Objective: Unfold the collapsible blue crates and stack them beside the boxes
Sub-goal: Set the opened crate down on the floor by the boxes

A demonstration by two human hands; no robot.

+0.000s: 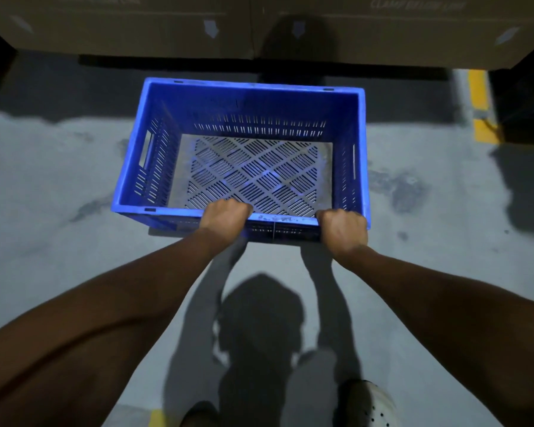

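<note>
An unfolded blue crate (154,149) with slotted walls and a grey perforated bottom stands upright over the grey floor, directly in front of me. My left hand (225,215) is closed over the crate's near rim, left of its middle. My right hand (344,231) grips the same near rim at the right corner. The crate's far wall lies close to the large cardboard boxes (136,29) along the top of the view. Whether the crate rests on the floor or is held just above it, I cannot tell.
Cardboard boxes span the whole far side. A yellow floor line (480,103) runs at the right beside a dark object (524,97). Grey concrete floor (43,195) spreads left and right of the crate. My shoe (370,405) shows at the bottom right.
</note>
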